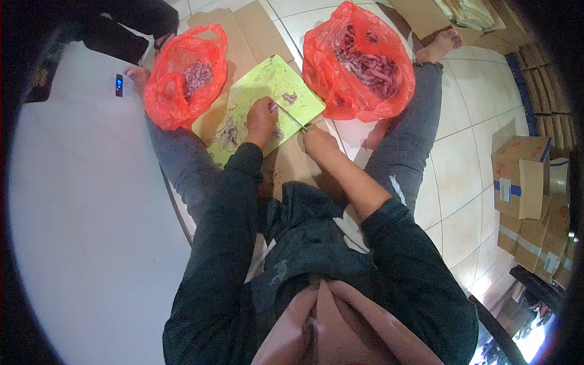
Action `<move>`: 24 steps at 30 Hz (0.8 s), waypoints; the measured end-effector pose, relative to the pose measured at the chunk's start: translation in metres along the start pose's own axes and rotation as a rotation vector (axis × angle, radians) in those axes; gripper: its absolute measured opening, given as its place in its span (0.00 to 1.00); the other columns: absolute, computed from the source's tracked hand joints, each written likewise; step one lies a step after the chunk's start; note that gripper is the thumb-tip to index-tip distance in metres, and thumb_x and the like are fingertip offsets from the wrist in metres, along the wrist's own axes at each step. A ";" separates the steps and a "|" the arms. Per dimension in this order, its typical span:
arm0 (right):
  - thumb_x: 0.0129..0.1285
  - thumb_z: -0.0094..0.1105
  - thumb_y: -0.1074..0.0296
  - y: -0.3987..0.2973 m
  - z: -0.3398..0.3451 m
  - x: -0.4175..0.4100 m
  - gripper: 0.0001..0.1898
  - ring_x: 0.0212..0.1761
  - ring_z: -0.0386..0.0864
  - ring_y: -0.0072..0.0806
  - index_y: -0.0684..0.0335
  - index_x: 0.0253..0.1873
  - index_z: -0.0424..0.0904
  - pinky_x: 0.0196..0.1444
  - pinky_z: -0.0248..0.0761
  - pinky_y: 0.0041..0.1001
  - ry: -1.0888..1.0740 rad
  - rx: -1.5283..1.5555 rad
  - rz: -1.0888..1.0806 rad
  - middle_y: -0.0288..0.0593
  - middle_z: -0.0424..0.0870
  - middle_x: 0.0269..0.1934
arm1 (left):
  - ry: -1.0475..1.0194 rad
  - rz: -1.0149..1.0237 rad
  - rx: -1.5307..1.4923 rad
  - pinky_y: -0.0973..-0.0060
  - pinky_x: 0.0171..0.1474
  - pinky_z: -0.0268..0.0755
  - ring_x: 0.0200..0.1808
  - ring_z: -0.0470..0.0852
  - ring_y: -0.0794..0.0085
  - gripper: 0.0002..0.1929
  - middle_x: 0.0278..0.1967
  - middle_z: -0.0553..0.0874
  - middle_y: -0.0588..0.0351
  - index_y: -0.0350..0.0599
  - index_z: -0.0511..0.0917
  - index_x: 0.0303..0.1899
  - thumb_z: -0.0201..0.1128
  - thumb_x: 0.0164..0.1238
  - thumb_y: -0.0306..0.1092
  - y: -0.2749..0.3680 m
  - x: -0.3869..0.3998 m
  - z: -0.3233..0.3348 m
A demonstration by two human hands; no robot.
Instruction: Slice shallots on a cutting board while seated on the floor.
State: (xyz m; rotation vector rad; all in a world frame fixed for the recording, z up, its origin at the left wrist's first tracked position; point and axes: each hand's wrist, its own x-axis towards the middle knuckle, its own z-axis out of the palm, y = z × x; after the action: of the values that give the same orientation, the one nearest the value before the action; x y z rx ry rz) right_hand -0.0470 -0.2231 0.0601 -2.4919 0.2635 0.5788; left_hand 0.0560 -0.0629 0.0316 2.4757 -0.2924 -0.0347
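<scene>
My right hand (pixel 320 143) grips a knife, its thin blade (pixel 293 117) lying across a yellow-green cutting board (pixel 303 98). Against the board, my left hand (pixel 262 122) pinches a small purple-and-white food piece (pixel 273 107) close to the blade tip. More such bits (pixel 289 97) sit beyond the knife, and a heap of pale stringy scraps (pixel 226 133) lies left of my left hand. A red plastic bag (pixel 159 98) on the left contains small chopped purplish pieces (pixel 198 77). The larger red bag (pixel 319 50) on the right holds longer purplish strands (pixel 374 75); their exact kind is unclear.
Flattened cardboard (pixel 251 34) lies under the board on the tiled floor (pixel 461 159). My legs flank the board. A white surface with a small lit display (pixel 119 85) fills the left side. Cardboard boxes (pixel 518 173) stand at right. Another person's dark-clothed leg (pixel 150 18) shows upper left.
</scene>
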 end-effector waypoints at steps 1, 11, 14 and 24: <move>0.66 0.43 0.67 0.000 0.002 0.004 0.17 0.49 0.83 0.53 0.73 0.51 0.75 0.50 0.76 0.43 -0.027 -0.022 0.042 0.66 0.82 0.47 | 0.008 0.030 -0.002 0.59 0.46 0.75 0.42 0.82 0.50 0.09 0.37 0.83 0.43 0.43 0.81 0.39 0.64 0.56 0.30 0.000 0.001 0.000; 0.66 0.46 0.69 -0.012 0.008 0.006 0.15 0.45 0.83 0.56 0.72 0.52 0.72 0.47 0.76 0.46 0.022 -0.014 0.086 0.66 0.83 0.42 | -0.096 0.081 0.088 0.60 0.45 0.75 0.40 0.83 0.50 0.09 0.35 0.84 0.43 0.39 0.82 0.39 0.64 0.55 0.29 -0.010 0.000 -0.018; 0.65 0.45 0.69 -0.009 0.008 0.003 0.14 0.45 0.83 0.56 0.73 0.49 0.73 0.47 0.76 0.46 0.023 0.010 0.091 0.67 0.83 0.41 | -0.086 0.057 0.009 0.60 0.44 0.75 0.39 0.83 0.51 0.09 0.34 0.84 0.42 0.39 0.82 0.38 0.64 0.55 0.28 -0.010 -0.009 -0.021; 0.65 0.49 0.65 -0.009 -0.004 -0.004 0.17 0.44 0.82 0.55 0.76 0.48 0.74 0.47 0.74 0.45 0.071 0.040 -0.057 0.66 0.83 0.40 | 0.000 -0.009 -0.058 0.60 0.44 0.75 0.41 0.84 0.50 0.10 0.35 0.85 0.43 0.40 0.81 0.38 0.66 0.54 0.30 -0.003 -0.002 -0.005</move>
State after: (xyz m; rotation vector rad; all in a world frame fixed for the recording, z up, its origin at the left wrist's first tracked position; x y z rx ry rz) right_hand -0.0460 -0.2175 0.0694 -2.4760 0.2282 0.4584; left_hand 0.0550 -0.0570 0.0338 2.4199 -0.2763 -0.0468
